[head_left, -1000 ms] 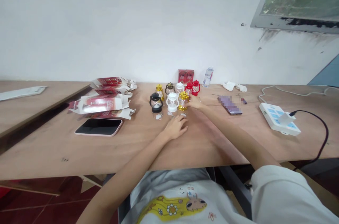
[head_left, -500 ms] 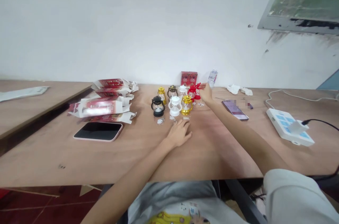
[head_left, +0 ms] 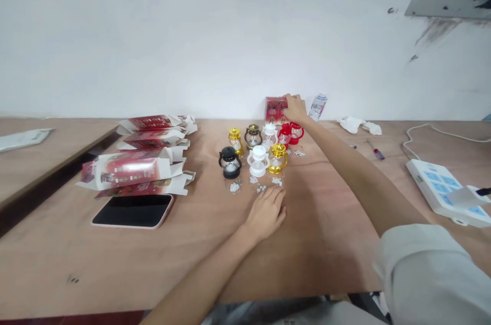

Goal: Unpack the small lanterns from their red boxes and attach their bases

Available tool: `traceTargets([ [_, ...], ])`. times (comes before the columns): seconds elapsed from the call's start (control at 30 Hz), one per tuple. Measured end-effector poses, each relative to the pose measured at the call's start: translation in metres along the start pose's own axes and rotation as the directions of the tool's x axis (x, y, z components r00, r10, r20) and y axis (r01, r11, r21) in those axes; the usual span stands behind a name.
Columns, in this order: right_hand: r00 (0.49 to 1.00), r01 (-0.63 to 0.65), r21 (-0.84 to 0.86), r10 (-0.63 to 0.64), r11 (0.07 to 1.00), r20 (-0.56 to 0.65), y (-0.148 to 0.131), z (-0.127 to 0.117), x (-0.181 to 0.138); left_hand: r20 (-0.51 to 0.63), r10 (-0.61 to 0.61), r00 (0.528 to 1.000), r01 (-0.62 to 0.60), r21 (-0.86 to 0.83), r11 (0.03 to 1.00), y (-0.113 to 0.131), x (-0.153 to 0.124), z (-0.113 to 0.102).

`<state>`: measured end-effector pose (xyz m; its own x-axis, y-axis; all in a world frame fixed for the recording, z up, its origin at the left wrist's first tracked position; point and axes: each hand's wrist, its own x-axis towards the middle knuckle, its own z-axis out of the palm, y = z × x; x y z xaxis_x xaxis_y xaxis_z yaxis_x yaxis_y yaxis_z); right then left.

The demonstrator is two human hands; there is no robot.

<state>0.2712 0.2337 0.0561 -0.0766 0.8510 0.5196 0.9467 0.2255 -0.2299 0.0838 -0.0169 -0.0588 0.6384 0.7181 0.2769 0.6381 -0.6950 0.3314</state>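
My right hand reaches to the back by the wall, its fingers closed over the top right edge of a small red box. Two red boxes seem to stand side by side there; the hand covers part of them. My left hand lies on the table with fingers stretched out, holding nothing. Just beyond it stand several mini lanterns: a black lantern, a white lantern and a gold lantern in front, more behind. A red lantern is below my right wrist. Small metal and white parts lie before the lanterns.
Unfolded red cartons are piled at left, beside a phone. At right are a bottle, crumpled tissue, a screwdriver and a white power strip with its cable. A gap separates two tabletops.
My right hand has moved from the red lantern up and back to the red box. My left hand stays on the table. The view has shifted; my right arm now hides the right-hand phone.
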Motion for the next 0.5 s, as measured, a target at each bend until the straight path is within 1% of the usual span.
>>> traceTargets([
  [0.13,0.991,0.103,-0.073,-0.096,0.992,0.097,-0.002,0.013,0.037,0.002,0.030,1.000,-0.030,-0.034,0.999,0.000,-0.005,0.000],
  [0.23,0.975,0.141,-0.102,-0.120,0.985,0.188,-0.004,0.024,0.054,0.005,0.038,0.999,-0.038,-0.040,0.998,0.000,-0.007,0.001],
  [0.3,0.970,0.136,-0.095,-0.113,0.986,0.215,-0.003,0.031,0.058,0.003,0.049,0.999,-0.049,-0.022,0.999,0.001,-0.008,0.002],
  [0.4,0.976,0.101,-0.060,-0.087,0.993,0.198,0.000,0.040,0.057,0.004,0.048,0.999,-0.048,0.044,0.998,0.003,-0.008,0.002],
  [0.5,0.982,0.068,-0.063,-0.055,0.996,0.180,0.000,0.044,0.051,0.012,-0.013,1.000,0.010,0.175,0.985,0.004,-0.007,-0.002],
])
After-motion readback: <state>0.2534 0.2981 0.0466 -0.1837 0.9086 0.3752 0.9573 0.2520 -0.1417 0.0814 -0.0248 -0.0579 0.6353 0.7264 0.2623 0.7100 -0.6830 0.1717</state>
